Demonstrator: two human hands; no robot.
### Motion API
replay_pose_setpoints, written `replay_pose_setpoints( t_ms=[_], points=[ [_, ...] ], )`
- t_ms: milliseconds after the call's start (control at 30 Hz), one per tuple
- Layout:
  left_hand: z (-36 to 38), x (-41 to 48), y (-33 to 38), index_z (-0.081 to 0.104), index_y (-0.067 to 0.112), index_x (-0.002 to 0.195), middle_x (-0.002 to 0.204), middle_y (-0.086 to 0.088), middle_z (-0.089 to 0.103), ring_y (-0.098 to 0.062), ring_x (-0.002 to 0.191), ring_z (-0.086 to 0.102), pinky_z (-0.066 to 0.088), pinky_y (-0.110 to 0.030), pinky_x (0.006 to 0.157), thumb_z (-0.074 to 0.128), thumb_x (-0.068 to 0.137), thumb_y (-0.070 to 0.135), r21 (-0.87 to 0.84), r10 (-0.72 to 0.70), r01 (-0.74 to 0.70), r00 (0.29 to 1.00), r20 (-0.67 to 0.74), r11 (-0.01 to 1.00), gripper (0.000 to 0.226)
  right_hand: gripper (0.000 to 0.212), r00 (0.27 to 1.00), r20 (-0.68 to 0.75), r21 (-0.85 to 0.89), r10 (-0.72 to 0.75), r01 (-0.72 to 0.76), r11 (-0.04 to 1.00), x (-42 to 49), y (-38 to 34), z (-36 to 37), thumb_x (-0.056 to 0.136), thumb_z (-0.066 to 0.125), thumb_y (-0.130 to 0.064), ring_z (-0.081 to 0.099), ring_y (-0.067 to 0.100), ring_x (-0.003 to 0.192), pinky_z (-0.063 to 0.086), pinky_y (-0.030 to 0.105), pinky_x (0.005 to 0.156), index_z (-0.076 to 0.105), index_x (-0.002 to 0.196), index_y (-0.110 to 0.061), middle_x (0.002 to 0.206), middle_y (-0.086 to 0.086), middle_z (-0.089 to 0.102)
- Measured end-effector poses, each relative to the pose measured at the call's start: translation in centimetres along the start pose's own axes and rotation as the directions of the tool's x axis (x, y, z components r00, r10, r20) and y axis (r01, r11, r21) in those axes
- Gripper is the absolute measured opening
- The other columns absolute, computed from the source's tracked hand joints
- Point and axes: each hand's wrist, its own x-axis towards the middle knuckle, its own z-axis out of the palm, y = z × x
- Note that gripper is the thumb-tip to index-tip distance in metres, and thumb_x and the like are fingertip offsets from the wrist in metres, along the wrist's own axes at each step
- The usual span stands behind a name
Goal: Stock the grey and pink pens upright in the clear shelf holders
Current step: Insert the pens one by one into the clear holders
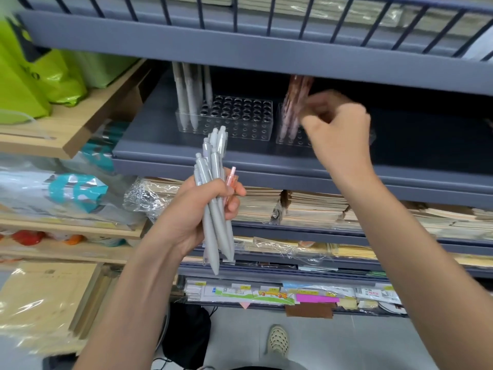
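Observation:
My left hand (196, 209) is shut on a bundle of several grey pens (213, 198), with one pink pen (230, 184) at its right side, held in front of the grey shelf. On that shelf stands a clear holder (237, 117) with a few grey pens (188, 94) upright at its left end. A second clear holder (286, 137) to its right holds blurred pink pens (294, 102). My right hand (338, 126) hovers over that holder, fingers pinched at the pink pens; motion blur hides whether it grips one.
The upper shelf edge (266, 57) hangs low over the holders. Stacks of brown notebooks (306, 206) fill the shelf below. Green bags (29, 76) and wooden shelving (66, 129) stand to the left. A shoe (278, 340) shows on the floor.

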Motion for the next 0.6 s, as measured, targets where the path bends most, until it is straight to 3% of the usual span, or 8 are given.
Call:
replay_pose_setpoints(
  t_ms=[100, 200, 433, 600],
  points=[
    [-0.6, -0.3, 0.2, 0.054, 0.005, 0.093, 0.080, -0.016, 0.064, -0.019, 0.055, 0.052, 0.044, -0.027, 0.049, 0.058, 0.073, -0.002, 0.023, -0.017, 0.017, 1.000, 0.018, 1.000, 0.022, 0.013, 0.924, 0.382, 0.049, 0.006, -0.027, 0.998, -2.4, -0.9, 0.9, 0.085, 0.073, -0.030, 0.061, -0.001, 0.066, 0.051, 0.018, 0.069, 0.076, 0.077, -0.020, 0.069, -0.008, 0.072],
    [-0.9, -0.5, 0.3, 0.053, 0.006, 0.094, 0.079, -0.012, 0.059, -0.020, 0.056, 0.052, 0.045, -0.028, 0.050, 0.061, 0.072, -0.002, 0.071, -0.044, 0.040, 0.998, 0.048, 0.997, 0.025, 0.011, 0.820, 0.572, 0.102, 0.024, -0.100, 0.990, -3.8, -1.2, 2.0, 0.084, 0.076, -0.029, 0.061, 0.003, 0.067, 0.051, 0.021, 0.069, 0.078, 0.080, -0.019, 0.073, -0.001, 0.073],
    [-0.8, -0.7, -0.1, 0.052, 0.005, 0.098, 0.073, -0.009, 0.052, -0.020, 0.056, 0.053, 0.046, -0.027, 0.050, 0.060, 0.072, -0.002, 0.143, -0.065, 0.051, 0.993, 0.094, 0.988, 0.028, 0.009, 0.735, 0.675, 0.129, 0.057, -0.194, 0.972, -4.9, -0.9, 3.2, 0.082, 0.078, -0.022, 0.067, 0.004, 0.074, 0.056, 0.018, 0.074, 0.078, 0.082, -0.013, 0.080, -0.002, 0.075],
    [-0.4, 0.0, -0.4, 0.052, 0.007, 0.105, 0.067, -0.008, 0.063, -0.024, 0.061, 0.063, 0.053, -0.030, 0.056, 0.064, 0.071, 0.002, 0.016, -0.065, 0.065, 0.998, -0.012, 0.998, 0.037, 0.011, 0.757, 0.645, 0.107, 0.102, -0.222, 0.969, -4.7, -0.5, 2.9, 0.088, 0.072, -0.023, 0.057, 0.001, 0.065, 0.048, 0.014, 0.065, 0.074, 0.083, -0.014, 0.069, -0.007, 0.066]
  ],
)
